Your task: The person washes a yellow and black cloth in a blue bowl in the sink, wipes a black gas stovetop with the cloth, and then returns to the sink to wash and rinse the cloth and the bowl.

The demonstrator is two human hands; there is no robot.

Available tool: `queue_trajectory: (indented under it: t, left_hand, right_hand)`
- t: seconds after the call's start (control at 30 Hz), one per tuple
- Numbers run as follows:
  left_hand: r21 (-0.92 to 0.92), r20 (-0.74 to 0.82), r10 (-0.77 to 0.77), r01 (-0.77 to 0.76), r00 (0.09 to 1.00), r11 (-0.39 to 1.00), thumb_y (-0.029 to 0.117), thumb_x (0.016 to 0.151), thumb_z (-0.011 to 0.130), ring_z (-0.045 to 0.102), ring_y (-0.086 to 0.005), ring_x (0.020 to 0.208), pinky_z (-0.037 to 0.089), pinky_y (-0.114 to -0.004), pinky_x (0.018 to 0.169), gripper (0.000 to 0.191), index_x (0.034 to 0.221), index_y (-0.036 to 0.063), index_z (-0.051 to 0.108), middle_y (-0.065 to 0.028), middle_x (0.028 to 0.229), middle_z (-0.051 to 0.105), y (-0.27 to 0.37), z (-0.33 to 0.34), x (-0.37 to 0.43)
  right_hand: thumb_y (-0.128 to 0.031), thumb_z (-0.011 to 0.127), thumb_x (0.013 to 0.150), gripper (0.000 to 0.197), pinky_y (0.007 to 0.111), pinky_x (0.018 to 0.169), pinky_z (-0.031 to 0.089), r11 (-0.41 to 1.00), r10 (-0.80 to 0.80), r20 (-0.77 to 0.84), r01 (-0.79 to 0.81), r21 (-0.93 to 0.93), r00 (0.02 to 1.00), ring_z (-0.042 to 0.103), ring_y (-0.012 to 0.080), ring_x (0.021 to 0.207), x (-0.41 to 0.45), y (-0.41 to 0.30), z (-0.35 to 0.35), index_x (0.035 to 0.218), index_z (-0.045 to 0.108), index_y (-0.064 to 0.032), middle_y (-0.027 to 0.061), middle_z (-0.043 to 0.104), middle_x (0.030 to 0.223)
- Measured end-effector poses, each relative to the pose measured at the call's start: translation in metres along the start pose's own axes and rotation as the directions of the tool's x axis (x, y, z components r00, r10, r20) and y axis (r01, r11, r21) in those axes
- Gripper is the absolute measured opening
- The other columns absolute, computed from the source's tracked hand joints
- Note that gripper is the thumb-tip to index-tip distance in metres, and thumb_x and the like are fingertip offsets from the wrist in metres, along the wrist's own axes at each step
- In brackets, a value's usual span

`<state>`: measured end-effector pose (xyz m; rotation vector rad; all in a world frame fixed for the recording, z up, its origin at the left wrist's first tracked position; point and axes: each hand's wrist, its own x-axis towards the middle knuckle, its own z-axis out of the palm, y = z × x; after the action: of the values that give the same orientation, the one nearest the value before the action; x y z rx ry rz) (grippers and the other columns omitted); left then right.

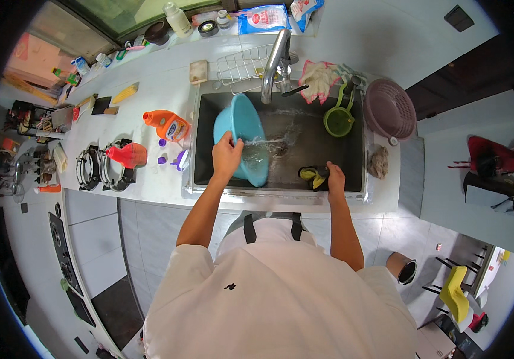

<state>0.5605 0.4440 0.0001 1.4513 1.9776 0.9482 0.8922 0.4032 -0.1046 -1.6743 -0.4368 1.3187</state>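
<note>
My left hand (227, 157) grips the near rim of a light blue plastic basin (249, 119). The basin is tipped on its side in the left half of a dark sink (290, 168), and water spills from it towards the drain. My right hand (336, 178) holds a wet black-and-yellow item (314, 177) low over the sink's front right; whether it is a cloth or a shoe I cannot tell. Above the sink arches a chrome faucet (276, 63). A green plastic dipper (339, 120) hangs at the back right of the sink.
Right of the sink are a mauve colander (390, 109) and a brown rag (378, 162). Behind it lie a wire rack (244, 65) and a pink-edged cloth (320, 80). To the left lie an orange detergent bottle (166, 124), a red bottle (127, 155) and burner rings (87, 168).
</note>
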Motion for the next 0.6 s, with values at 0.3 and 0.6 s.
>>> queue_trajectory:
  t: [0.3,0.6]
  left_hand:
    - [0.276,-0.008,0.183,-0.173,0.983,0.945,0.018,0.085,0.064,0.059,-0.0391,0.059,0.046,-0.047,0.055,0.021,0.081,0.0029,0.050,-0.0175,0.063,0.057,0.016,-0.035,-0.004]
    - [0.338,-0.039,0.385,-0.350,0.922,0.874,0.012,0.083,0.066,0.059,-0.0414,0.063,0.044,-0.047,0.055,0.020,0.081,0.0017,0.050,-0.0209,0.068,0.057,0.011,-0.041,-0.008]
  right_hand:
    - [-0.027,0.071,0.088,0.023,0.026,0.074,0.039,0.999,0.015,0.028,-0.014,-0.039,1.000,0.049,0.0092,0.078,0.001,0.000,-0.011,0.084,0.064,-0.0056,-0.0022,0.058,0.081]
    - [-0.027,0.080,0.072,0.031,0.032,0.072,0.045,0.815,-0.142,0.239,0.251,-0.523,0.960,0.057,0.0212,0.075,0.022,-0.033,0.014,0.082,0.061,-0.0043,0.0075,0.062,0.078]
